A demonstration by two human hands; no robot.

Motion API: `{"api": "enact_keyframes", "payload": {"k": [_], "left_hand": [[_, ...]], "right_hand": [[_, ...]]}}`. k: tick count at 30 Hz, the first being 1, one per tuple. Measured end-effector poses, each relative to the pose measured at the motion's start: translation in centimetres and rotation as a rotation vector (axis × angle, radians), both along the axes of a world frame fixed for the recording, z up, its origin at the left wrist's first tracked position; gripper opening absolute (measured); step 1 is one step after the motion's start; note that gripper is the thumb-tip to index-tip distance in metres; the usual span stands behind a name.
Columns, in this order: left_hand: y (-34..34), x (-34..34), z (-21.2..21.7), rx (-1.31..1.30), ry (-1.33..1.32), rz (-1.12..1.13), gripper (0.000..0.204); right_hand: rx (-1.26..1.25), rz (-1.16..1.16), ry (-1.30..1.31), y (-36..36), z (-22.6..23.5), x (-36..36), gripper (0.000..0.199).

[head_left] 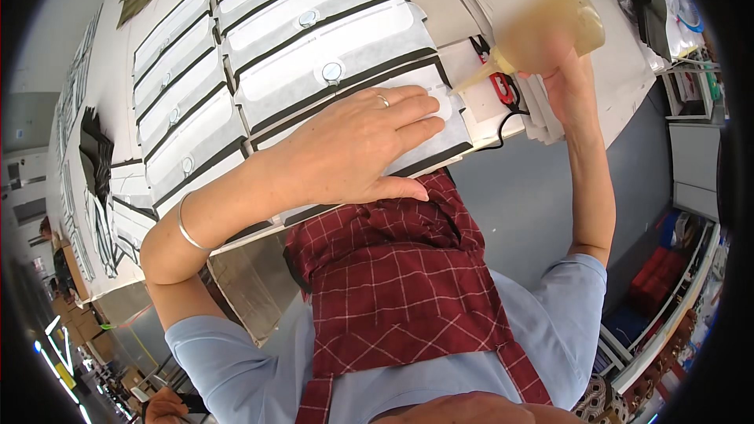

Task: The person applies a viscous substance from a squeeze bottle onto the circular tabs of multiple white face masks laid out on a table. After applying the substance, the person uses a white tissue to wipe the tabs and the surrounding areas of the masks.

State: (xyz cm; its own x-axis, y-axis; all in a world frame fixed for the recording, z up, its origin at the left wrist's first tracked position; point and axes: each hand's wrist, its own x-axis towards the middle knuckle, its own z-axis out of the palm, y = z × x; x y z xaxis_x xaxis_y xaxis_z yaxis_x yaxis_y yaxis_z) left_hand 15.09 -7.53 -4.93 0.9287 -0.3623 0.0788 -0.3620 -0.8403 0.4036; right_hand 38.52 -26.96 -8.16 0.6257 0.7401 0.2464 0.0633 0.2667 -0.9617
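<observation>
My left hand (357,145) lies flat, fingers spread and apart, pressing the nearest white fabric piece (440,129) at the surface's (503,0) near edge, just above my red checked apron (393,275). My right hand (565,82) has its grip wrapped tight around a yellowish squeeze bottle (550,27), held over the near right corner. The bottle's long axis runs tilted, its nozzle (471,78) pointing down-left toward the piece beside my left fingertips. Rows of similar dark-edged white pieces (314,23) fill the surface beyond, leaving little bare room; the open floor (534,196) lies right of me.
</observation>
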Motion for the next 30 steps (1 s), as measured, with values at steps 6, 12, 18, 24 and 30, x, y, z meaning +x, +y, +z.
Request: {"api": "enact_keyframes", "payload": {"k": [6, 12, 18, 24, 30], "left_hand": [[0.2, -0.3, -0.3, -0.016, -0.011, 0.003, 0.074], [0.1, -0.3, -0.3, -0.036, 0.016, 0.006, 0.074], [0.2, -0.9, -0.2, -0.03, 0.031, -0.002, 0.078], [0.3, -2.1, -0.3, 0.015, 0.069, 0.018, 0.089], [0.6, -3.1, -0.4, 0.012, 0.045, 0.025, 0.095]], "right_hand": [[-0.008, -0.01, 0.024, -0.3, -0.6, -0.3, 0.048], [-0.044, 0.001, 0.049, -1.6, -0.7, -0.6, 0.049], [-0.078, 0.027, 0.056, -2.5, -0.8, -1.1, 0.054], [0.127, 0.026, 0.303, -3.8, -0.8, 0.0, 0.064], [0.493, 0.549, 0.594, -5.6, 2.2, 4.5, 0.068]]}}
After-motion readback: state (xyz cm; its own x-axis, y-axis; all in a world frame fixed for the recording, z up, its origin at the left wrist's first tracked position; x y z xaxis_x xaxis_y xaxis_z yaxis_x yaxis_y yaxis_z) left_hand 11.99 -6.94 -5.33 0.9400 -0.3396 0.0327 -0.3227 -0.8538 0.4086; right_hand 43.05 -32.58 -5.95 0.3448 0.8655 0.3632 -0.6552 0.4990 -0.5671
